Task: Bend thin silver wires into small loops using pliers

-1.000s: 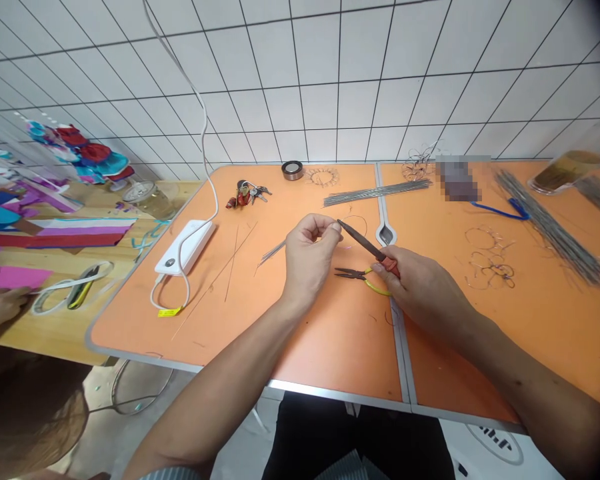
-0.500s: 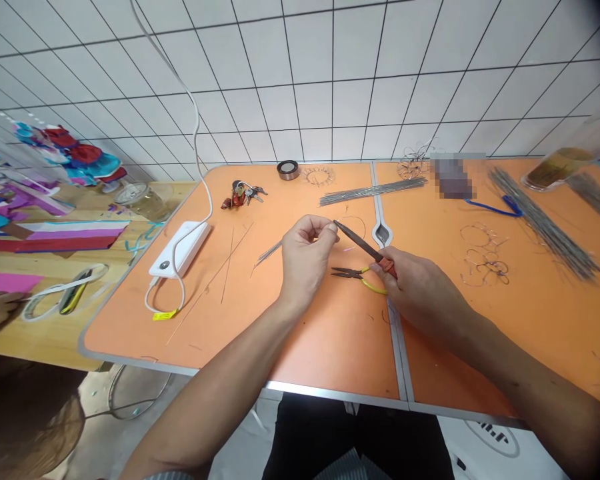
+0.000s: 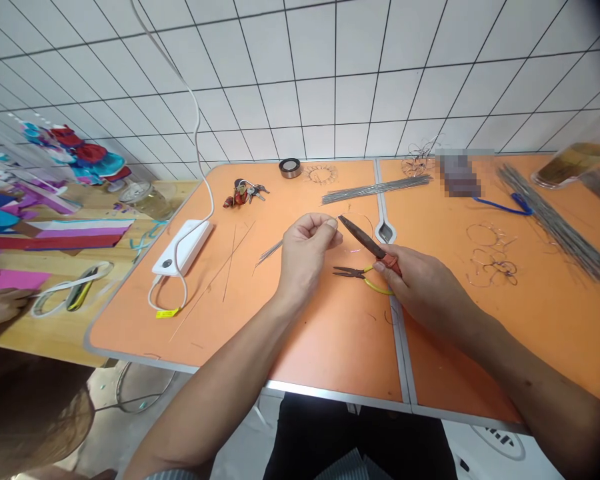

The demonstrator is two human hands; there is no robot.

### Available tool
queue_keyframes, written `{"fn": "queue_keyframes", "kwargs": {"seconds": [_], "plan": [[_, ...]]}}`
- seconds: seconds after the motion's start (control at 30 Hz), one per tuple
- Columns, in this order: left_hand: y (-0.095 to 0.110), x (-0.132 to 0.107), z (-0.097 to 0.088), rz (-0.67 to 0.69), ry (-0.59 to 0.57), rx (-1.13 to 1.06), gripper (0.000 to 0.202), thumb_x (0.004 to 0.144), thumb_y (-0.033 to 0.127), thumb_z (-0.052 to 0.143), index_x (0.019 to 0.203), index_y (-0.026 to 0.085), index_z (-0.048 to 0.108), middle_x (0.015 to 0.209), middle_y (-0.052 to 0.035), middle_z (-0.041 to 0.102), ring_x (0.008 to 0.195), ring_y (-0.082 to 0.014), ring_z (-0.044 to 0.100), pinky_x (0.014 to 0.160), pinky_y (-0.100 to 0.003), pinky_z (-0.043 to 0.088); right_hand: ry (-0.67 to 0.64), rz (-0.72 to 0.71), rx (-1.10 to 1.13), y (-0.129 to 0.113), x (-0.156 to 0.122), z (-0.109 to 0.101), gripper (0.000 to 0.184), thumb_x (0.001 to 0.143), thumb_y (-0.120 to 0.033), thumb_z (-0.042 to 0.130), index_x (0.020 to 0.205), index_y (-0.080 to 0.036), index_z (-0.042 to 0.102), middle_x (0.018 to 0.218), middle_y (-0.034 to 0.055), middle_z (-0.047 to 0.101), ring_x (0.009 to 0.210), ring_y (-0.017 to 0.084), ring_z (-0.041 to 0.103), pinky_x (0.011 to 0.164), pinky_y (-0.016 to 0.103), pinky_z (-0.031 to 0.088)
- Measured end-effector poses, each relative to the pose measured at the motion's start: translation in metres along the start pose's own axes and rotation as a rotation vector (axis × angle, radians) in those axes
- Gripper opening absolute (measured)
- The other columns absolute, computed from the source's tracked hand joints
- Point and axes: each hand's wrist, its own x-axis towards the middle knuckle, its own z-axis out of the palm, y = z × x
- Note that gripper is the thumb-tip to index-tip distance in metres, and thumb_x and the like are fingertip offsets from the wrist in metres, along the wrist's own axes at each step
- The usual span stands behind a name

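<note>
My left hand [image 3: 307, 257] is closed in a pinch over the middle of the orange table, with a thin wire at its fingertips that is hard to make out. My right hand [image 3: 425, 280] grips long-nose pliers [image 3: 361, 235] by their red handles. The dark jaws point up and left, their tip close to my left thumb and fingers. Under the right hand lie yellow-handled pliers [image 3: 350, 272], partly covered by it. A few short grey wires [image 3: 270, 252] stick out to the left behind my left hand.
Bundles of straight wire [image 3: 375, 189] [image 3: 555, 223] and curled wire pieces [image 3: 493, 263] lie on the orange table [image 3: 330, 353]. Around them are black tape [image 3: 290, 168], keys [image 3: 247, 193], a white power strip [image 3: 183, 248] and a cup [image 3: 570, 167]. At left, another person's hand [image 3: 3, 307] rests on a wooden table.
The plier jaws have opened a little and their tip has drawn slightly right, away from my left fingertips. My left hand keeps its pinch. The view has shifted slightly.
</note>
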Motion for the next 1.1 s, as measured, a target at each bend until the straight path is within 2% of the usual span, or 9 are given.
{"fn": "queue_keyframes", "kwargs": {"seconds": [0.33,0.53,0.67,0.97,1.1], "plan": [[0.0009,0.0002,0.0,-0.012,-0.012,-0.006,0.014,0.087,0.029,0.079,0.078,0.021,0.072,0.073,0.0003,0.068,0.069,-0.0127,0.064,0.076,-0.029,0.057,-0.021,-0.001,0.038,0.0,-0.0022,0.0007,0.028,0.111,-0.039,0.047,0.086,-0.026,0.048,0.086,0.0016,0.065,0.077,0.022,0.058,0.067,0.034,0.037],[0.0031,-0.0024,0.0013,-0.007,-0.033,-0.013,0.014,0.088,0.028,0.078,0.078,0.02,0.072,0.074,0.0002,0.069,0.07,-0.0126,0.065,0.077,-0.029,0.057,-0.041,0.049,0.088,-0.0037,-0.004,0.0006,0.032,0.111,-0.042,0.047,0.083,-0.027,0.047,0.077,0.0,0.061,0.069,0.021,0.054,0.064,0.034,0.035],[0.0028,-0.0015,-0.0005,0.028,-0.031,-0.005,0.013,0.089,0.028,0.077,0.081,0.02,0.072,0.074,0.0007,0.069,0.07,-0.0122,0.065,0.077,-0.028,0.056,-0.028,0.012,0.1,-0.0026,-0.0032,0.0019,0.034,0.111,-0.043,0.048,0.081,-0.026,0.046,0.079,0.0005,0.062,0.072,0.021,0.054,0.066,0.035,0.035],[0.002,-0.0004,-0.0013,0.223,-0.004,0.163,0.01,0.092,0.025,0.074,0.084,0.021,0.072,0.079,-0.0002,0.07,0.075,-0.0135,0.065,0.076,-0.028,0.053,-0.043,-0.014,0.124,0.0015,-0.0018,0.0019,0.037,0.112,-0.047,0.05,0.081,-0.026,0.048,0.077,-0.0006,0.062,0.069,0.02,0.053,0.064,0.033,0.032],[0.0032,-0.0028,-0.0017,0.384,0.039,0.348,0.01,0.094,0.024,0.07,0.084,0.022,0.07,0.083,-0.0011,0.073,0.083,-0.0164,0.068,0.082,-0.031,0.053,-0.042,-0.022,0.144,0.0015,-0.0034,0.0006,0.038,0.112,-0.047,0.05,0.081,-0.026,0.048,0.075,-0.0014,0.061,0.068,0.019,0.053,0.064,0.034,0.032]]}}
